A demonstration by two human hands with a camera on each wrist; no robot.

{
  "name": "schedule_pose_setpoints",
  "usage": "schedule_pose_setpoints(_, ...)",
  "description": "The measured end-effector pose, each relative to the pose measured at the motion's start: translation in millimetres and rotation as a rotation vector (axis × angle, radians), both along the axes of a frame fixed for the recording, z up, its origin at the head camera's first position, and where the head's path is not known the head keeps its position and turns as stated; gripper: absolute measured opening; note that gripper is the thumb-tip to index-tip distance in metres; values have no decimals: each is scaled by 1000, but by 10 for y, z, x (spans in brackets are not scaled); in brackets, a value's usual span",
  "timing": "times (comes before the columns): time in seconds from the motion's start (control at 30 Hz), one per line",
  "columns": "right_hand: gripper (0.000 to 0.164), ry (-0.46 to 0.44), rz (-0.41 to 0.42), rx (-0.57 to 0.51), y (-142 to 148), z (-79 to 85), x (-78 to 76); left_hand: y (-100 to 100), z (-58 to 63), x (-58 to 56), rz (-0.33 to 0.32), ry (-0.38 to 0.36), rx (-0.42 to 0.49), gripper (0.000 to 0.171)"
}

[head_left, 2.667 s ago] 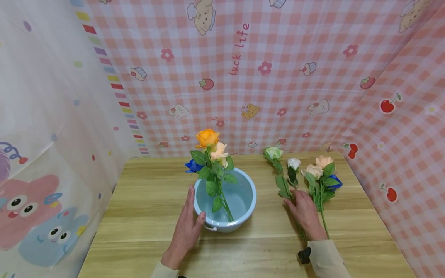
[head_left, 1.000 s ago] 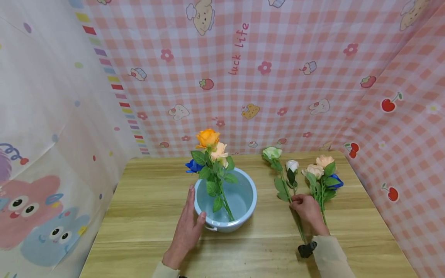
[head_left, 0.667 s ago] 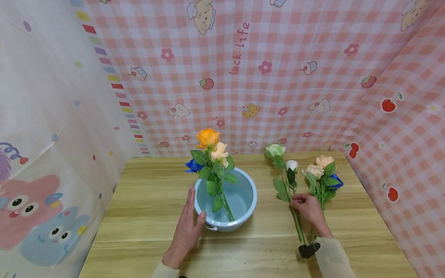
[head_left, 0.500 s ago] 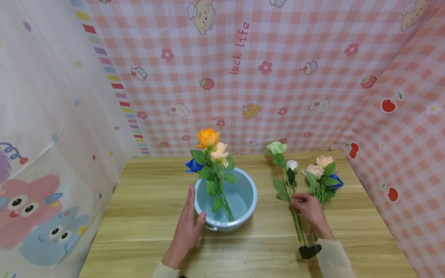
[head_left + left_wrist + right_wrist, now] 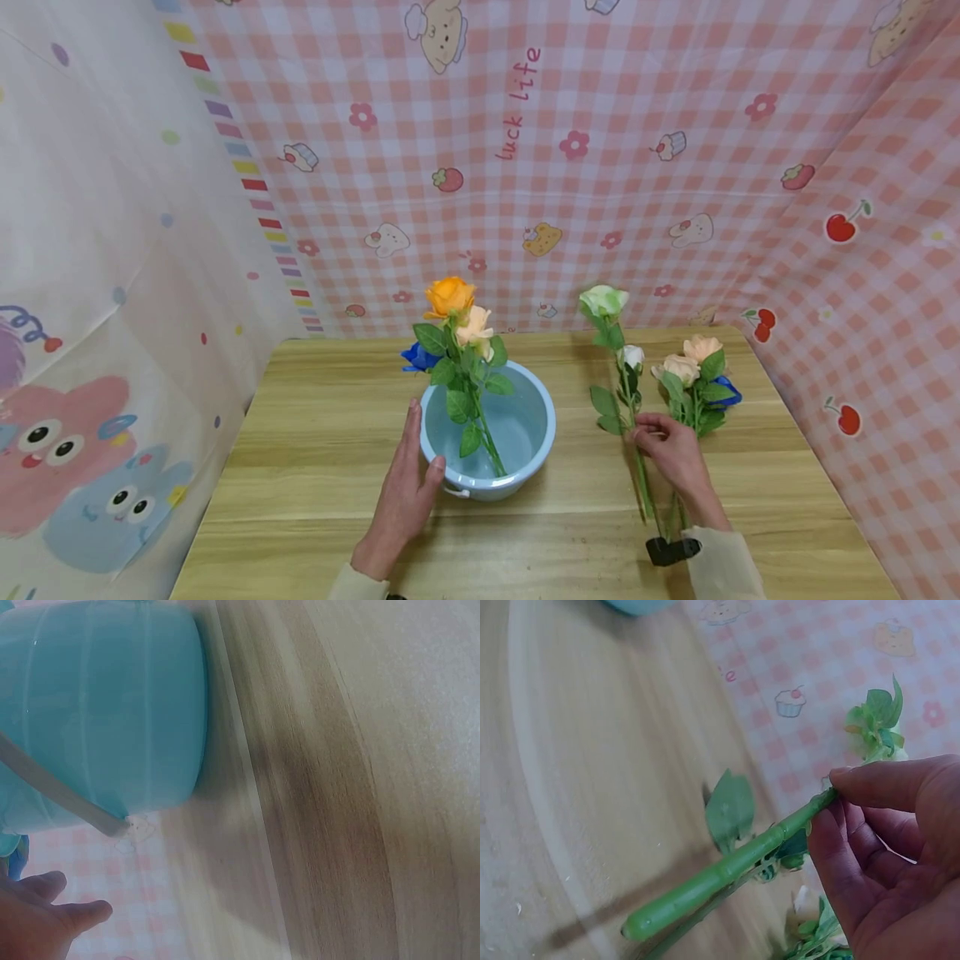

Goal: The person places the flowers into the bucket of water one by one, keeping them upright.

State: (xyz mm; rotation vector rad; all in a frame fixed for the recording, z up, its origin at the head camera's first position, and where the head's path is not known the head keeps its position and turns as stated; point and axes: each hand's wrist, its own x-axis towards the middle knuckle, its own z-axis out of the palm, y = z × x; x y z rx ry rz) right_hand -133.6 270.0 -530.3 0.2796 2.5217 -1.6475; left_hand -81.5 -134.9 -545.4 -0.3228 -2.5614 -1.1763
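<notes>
My right hand (image 5: pixel 675 454) pinches the stem of a pale green rose (image 5: pixel 604 301) between thumb and fingers; in the right wrist view the cut end of that stem (image 5: pixel 720 877) points away from the fingertips. The bloom is raised above the table's back edge in the head view. A white rose (image 5: pixel 633 357) lies right behind it. At the left side of a light blue bucket (image 5: pixel 528 425), my left hand (image 5: pixel 405 492) has its fingers straight along the rim. An orange rose (image 5: pixel 450 297), a peach rose (image 5: pixel 474 327) and a blue rose (image 5: pixel 419 358) lean inside the bucket.
To the right of my right hand lie peach roses (image 5: pixel 678 370) and a blue rose (image 5: pixel 724 392) on the wooden table (image 5: pixel 315 467). A pink checked cloth (image 5: pixel 420 208) hangs behind the table, and a white printed cloth (image 5: pixel 112 292) on the left.
The right hand has gone from reaching among the stems to pinching the green rose's stem. That bloom has risen and shifted slightly right. The left hand and the bucket have stayed put.
</notes>
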Motion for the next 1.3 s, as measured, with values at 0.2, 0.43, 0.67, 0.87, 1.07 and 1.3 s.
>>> schedule_pose_setpoints(0.2,40,37,-25,-7,-34,101,17,5,7,-6,-5,0,-2,78)
schedule_pose_setpoints(0.43,38,92,-52,-38,-90,210,41,6,6,-21,-8,4,-3,81)
schedule_pose_setpoints(0.67,36,141,-80,-42,-138,289,44,6,-2,-30,-6,16,-5,81)
schedule_pose_setpoints(0.87,35,161,-81,-50,-200,401,60,7,11,-23,-8,10,0,80)
schedule_pose_setpoints(1.07,33,210,-89,-73,-281,501,69,4,-4,-19,-6,7,-4,81)
schedule_pose_setpoints(1.3,32,273,-111,-146,-426,610,61,-5,-12,-2,5,0,-17,79)
